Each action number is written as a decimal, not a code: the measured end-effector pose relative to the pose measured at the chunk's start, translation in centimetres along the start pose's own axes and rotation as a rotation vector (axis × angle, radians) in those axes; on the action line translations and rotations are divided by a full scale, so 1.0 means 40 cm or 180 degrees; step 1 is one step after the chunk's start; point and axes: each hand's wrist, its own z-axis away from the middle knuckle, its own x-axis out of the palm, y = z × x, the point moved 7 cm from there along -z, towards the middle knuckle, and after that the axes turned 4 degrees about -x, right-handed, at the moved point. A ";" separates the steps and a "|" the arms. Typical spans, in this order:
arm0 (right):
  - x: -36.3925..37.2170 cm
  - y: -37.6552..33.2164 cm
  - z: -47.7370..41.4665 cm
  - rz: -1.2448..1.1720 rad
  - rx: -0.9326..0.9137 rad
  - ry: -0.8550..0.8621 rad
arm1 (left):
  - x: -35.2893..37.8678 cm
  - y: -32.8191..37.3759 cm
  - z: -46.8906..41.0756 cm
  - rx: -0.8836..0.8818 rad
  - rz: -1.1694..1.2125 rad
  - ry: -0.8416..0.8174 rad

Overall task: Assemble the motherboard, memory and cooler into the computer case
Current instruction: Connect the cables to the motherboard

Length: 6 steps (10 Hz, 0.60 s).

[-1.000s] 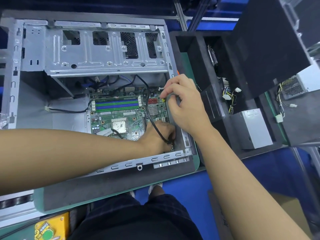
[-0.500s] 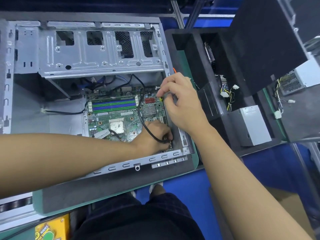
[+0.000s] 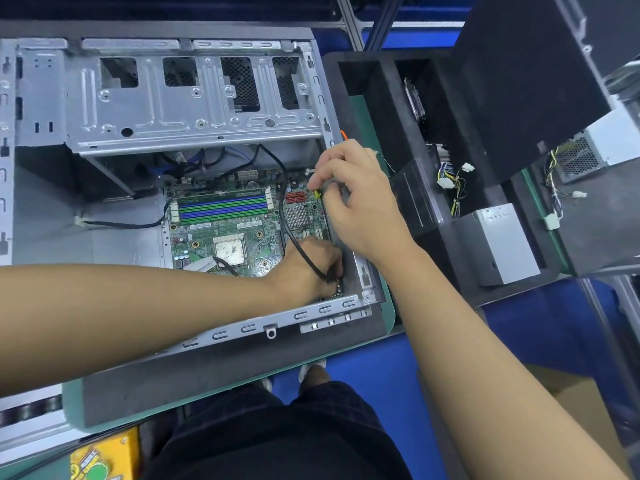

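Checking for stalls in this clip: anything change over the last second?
No visible change, only a slight camera shift. The left hand still holds the black cable at the motherboard corner; the right hand stays curled at the case edge.

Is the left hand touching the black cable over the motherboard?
Touching. Head view: the black cable crosses the back of the left hand and ends between its curled fingers at the motherboard's corner.
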 end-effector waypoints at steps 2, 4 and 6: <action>-0.001 0.000 -0.001 0.0002 -0.0023 0.0046 | 0.005 -0.014 -0.003 -0.0147 0.0343 0.0051; 0.002 0.002 -0.001 -0.0005 -0.0022 0.0021 | 0.025 -0.040 0.018 -0.0146 0.1013 0.0681; 0.002 0.002 -0.002 0.0001 -0.0044 0.0015 | 0.046 -0.054 0.011 -0.0053 0.1175 0.0786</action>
